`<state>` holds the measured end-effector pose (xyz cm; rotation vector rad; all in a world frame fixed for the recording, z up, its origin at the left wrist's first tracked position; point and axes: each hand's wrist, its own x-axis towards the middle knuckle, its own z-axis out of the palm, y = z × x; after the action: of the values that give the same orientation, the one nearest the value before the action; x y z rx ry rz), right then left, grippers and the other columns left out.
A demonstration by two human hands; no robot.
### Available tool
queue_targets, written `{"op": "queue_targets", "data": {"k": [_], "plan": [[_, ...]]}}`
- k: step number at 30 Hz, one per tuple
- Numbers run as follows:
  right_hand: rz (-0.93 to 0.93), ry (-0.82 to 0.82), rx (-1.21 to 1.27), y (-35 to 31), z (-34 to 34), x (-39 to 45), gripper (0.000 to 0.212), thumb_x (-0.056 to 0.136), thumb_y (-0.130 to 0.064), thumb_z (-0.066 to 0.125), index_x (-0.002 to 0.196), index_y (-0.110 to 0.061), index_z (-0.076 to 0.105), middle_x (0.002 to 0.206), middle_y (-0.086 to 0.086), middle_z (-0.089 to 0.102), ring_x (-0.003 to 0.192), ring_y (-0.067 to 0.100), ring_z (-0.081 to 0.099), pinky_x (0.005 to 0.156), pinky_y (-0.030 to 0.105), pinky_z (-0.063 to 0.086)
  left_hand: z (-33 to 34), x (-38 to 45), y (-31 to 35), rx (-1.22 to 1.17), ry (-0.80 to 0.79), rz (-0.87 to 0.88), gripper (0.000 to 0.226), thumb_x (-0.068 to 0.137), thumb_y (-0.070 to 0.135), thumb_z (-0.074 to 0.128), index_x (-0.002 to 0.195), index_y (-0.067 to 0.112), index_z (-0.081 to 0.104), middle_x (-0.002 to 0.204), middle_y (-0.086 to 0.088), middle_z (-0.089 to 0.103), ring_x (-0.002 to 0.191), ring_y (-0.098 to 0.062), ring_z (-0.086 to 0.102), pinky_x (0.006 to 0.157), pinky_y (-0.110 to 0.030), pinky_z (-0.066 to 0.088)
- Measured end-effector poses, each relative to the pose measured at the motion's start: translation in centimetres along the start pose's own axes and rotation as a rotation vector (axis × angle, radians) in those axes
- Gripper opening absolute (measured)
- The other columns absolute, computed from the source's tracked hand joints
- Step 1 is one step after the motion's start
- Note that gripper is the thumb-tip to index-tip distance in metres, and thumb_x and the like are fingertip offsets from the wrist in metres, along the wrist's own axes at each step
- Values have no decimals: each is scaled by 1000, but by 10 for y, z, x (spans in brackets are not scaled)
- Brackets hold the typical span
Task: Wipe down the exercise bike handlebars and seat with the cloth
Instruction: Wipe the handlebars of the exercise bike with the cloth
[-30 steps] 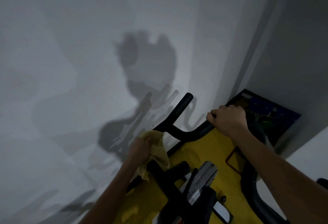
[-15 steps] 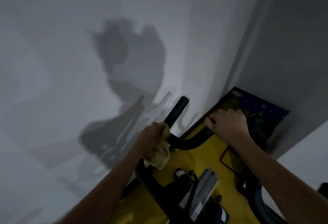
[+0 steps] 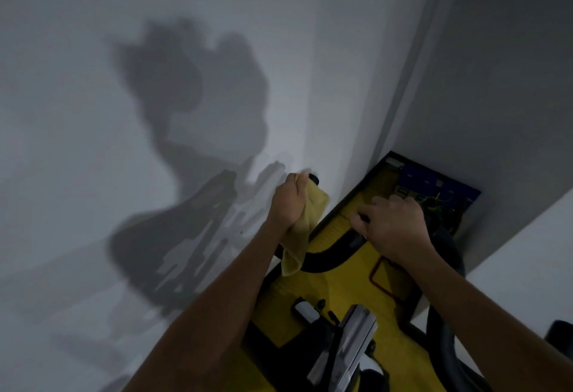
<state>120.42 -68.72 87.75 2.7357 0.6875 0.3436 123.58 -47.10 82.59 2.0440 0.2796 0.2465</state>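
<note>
Head view shows my left hand (image 3: 286, 202), fingers wrapped around the yellow cloth (image 3: 305, 227), has slid up the handlebars (image 3: 328, 256) to the horn tip at frame centre, while my right hand (image 3: 392, 225) keeps gripping the bar, so that horn looks nearly wiped.

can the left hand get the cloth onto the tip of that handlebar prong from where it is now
Probably yes. The left hand grips the yellow cloth wrapped round the handlebar prong just below its black tip, with nothing between them. The right hand holds the bar off to the side, clear of the way.
</note>
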Motion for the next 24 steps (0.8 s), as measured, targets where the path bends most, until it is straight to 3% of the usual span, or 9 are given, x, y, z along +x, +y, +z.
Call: {"op": "queue_targets", "data": {"k": [4, 10, 12, 16, 19, 21, 22, 23, 24], "plan": [[-2, 27, 4, 1, 3, 1, 29, 102, -44, 41, 81, -31, 56, 75, -6, 46, 70, 18, 46, 65, 33, 34, 12, 20, 13, -9, 8, 27, 57, 103, 60, 30, 120, 13, 58, 115, -10, 69, 109, -28, 65, 96, -40, 50], [-9, 38, 28, 0, 3, 3, 29, 100, -43, 45, 79, -31, 61, 73, -7, 49, 71, 18, 48, 66, 32, 35, 8, 16, -8, 119, -9, 9, 80, 90, 81, 23, 111, 14, 60, 108, -9, 69, 100, -26, 65, 90, -38, 49], [-11, 42, 41, 0, 2, 3, 29, 100, -42, 46, 79, -31, 63, 71, -8, 46, 69, 17, 45, 65, 32, 32, 2, 10, -20, 136, -46, -20, 83, 89, 83, 20, 101, 13, 63, 101, -9, 70, 96, -27, 67, 91, -40, 51], [-15, 31, 39, 0, 2, 5, 30, 100, -45, 43, 80, -33, 62, 73, -9, 48, 69, 16, 47, 63, 31, 30, -8, -8, -45, 151, -46, -55, 64, 95, 74, 29, 73, 19, 54, 77, -1, 62, 83, -27, 65, 76, -34, 45], [-33, 33, 3, 1, 2, 4, 24, 101, -42, 45, 83, -33, 59, 75, -8, 51, 70, 16, 49, 64, 30, 37, -13, -14, -53, 171, -92, -128, 69, 93, 78, 23, 87, 19, 59, 92, -5, 66, 84, -22, 59, 81, -34, 40], [-42, 14, -2, 2, 2, 4, 19, 100, -40, 44, 86, -34, 55, 78, -7, 52, 72, 16, 51, 65, 30, 40, -17, -19, -56, 308, -133, -128, 63, 98, 70, 24, 108, 21, 61, 108, -14, 67, 89, -26, 59, 84, -36, 40], [-49, 8, -7, 2, 3, 5, 16, 100, -38, 44, 88, -35, 54, 79, -7, 52, 72, 16, 51, 64, 30, 39, -19, -21, -58, 420, -160, -108, 53, 102, 59, 29, 129, 22, 55, 115, -17, 65, 94, -30, 61, 85, -39, 42], [-58, 14, -13, 3, 4, 5, 13, 100, -37, 46, 89, -35, 54, 80, -7, 53, 72, 16, 51, 64, 30, 39, -22, -24, -61, 485, -161, -76, 50, 106, 46, 34, 150, 23, 38, 121, -19, 62, 99, -34, 62, 86, -41, 43], [-67, 24, -22, 3, 4, 5, 11, 99, -35, 48, 91, -35, 55, 80, -7, 53, 71, 17, 52, 63, 30, 39, -25, -29, -65, 550, -156, -22, 56, 107, 36, 35, 159, 23, 20, 124, -19, 59, 104, -36, 62, 86, -41, 45]]}}
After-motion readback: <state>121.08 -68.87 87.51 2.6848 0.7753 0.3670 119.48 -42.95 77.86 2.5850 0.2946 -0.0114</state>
